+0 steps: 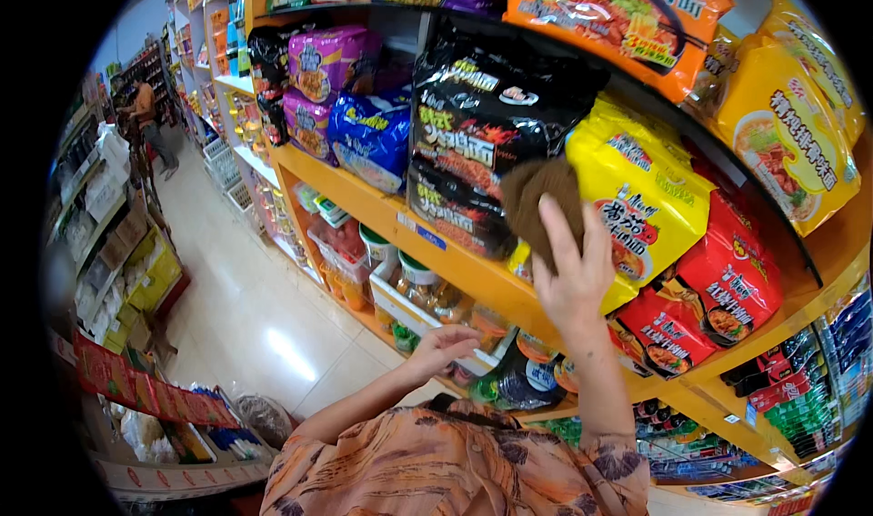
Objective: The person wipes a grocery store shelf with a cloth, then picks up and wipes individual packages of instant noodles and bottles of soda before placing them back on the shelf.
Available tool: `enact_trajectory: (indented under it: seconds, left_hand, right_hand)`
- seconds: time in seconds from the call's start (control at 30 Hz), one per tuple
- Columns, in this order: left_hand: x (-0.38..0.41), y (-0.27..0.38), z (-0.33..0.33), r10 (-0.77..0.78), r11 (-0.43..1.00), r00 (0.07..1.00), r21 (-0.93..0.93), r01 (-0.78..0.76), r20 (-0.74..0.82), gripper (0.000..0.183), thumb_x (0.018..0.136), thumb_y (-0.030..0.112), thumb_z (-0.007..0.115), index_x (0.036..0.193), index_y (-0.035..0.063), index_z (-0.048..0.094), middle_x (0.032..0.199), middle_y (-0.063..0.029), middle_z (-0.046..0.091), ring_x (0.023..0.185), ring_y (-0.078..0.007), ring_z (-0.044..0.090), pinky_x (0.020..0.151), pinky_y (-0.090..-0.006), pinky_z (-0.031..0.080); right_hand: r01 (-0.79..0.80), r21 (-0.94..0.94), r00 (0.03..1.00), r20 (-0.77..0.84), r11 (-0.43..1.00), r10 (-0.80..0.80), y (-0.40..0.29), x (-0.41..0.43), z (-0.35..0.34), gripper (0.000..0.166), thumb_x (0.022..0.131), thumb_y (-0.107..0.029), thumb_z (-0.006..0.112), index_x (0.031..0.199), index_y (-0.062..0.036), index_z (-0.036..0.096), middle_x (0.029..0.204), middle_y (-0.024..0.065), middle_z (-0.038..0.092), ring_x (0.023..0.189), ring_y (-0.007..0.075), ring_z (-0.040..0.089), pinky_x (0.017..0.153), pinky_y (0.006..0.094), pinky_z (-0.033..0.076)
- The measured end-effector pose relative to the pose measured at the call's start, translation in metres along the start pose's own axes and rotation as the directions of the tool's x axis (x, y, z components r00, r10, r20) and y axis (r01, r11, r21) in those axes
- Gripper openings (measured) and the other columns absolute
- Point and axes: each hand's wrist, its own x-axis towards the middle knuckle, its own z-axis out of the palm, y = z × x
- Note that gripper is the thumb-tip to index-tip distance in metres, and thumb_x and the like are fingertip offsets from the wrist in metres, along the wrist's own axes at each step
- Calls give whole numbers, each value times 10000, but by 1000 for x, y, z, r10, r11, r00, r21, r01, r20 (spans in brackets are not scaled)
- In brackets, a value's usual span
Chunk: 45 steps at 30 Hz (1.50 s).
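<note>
My right hand (580, 270) holds a folded brown cloth (542, 206) against the front of a shelf of instant noodle packs. The cloth covers the right edge of a black noodle multipack (491, 107) and lies beside a yellow noodle multipack (638, 182). Below the yellow one, red noodle multipacks (702, 311) sit at the shelf edge. Lower down, my left hand (443, 349) hangs loosely bent in front of a white crate (402, 304) holding jars. Nothing shows in its fingers.
An orange shelf edge (361, 189) runs below the packs, with blue and purple packs farther left. Soft drink bottles (525, 379) stand underneath. Across the tiled aisle (273, 298) are stocked racks (129, 277). Another person (144, 110) stands at the far end.
</note>
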Motion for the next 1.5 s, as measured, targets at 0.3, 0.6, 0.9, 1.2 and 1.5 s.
enact_trajectory:
  seconds: [0.3, 0.6, 0.9, 1.2, 1.5]
  left_hand:
    - [-22, -3, -25, -71, 928, 987, -373, 13, -142, 311, 966, 207, 565, 1185, -11, 597, 980, -82, 681, 828, -144, 663, 762, -279, 544]
    - [-19, -27, -10, -291, 929, 953, -263, 261, -83, 290, 936, 186, 601, 1153, -6, 599, 954, -78, 680, 848, -174, 669, 787, -302, 537]
    - [-3, -63, 9, -427, 904, 903, 55, 424, 44, 213, 923, 170, 621, 1090, 40, 644, 970, -63, 679, 865, -150, 656, 753, -273, 509]
    - [11, -104, 47, -420, 892, 848, 315, 322, 322, 245, 958, 183, 605, 1152, 34, 616, 1006, -53, 664, 895, -160, 659, 768, -276, 514]
    - [11, -138, 78, -412, 897, 818, 340, 284, 402, 322, 936, 206, 645, 1182, 2, 600, 1024, -57, 664, 903, -149, 655, 787, -263, 504]
  right_hand:
    - [254, 176, 820, 483, 951, -308, -41, -88, 70, 512, 775, -146, 564, 1287, -167, 546, 1241, 153, 516, 913, 256, 544, 623, 332, 508]
    - [133, -234, 735, 675, 963, 63, -4, -170, 44, 449, 786, -161, 594, 1234, -132, 579, 1231, 104, 499, 932, 262, 514, 628, 328, 521]
    - [-434, -303, 572, 636, 849, 519, 15, -263, -76, 532, 707, -123, 691, 1223, -189, 581, 1224, 151, 504, 1041, 363, 554, 757, 412, 551]
    - [-591, -364, 807, -268, 720, 527, 53, -175, -227, 521, 678, 5, 696, 1188, -82, 628, 1146, 155, 588, 1016, 354, 595, 849, 382, 511]
    - [-709, -360, 690, -178, 606, 701, 76, -252, -199, 550, 709, -12, 684, 1239, -109, 577, 1187, 209, 549, 1055, 414, 573, 874, 405, 501]
